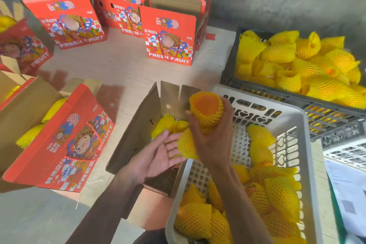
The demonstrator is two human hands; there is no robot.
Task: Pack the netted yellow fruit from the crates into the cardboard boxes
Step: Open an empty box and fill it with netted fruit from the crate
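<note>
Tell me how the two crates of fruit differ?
The dark crate sits farther away and is heaped to its rim; the white crate is nearer, and bare perforated wall shows above its fruit. The right hand grips a netted fruit over the white one. Both hold yellow-netted fruit.

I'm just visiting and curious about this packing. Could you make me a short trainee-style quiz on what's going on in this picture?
1. True or false: the right hand grips a netted yellow fruit.
2. Which crate is nearest the person? A) white crate B) dark grey crate
3. Fill in: the left hand lies palm-up over the open ___ box.

Key: 1 true; 2 A; 3 cardboard.
</note>
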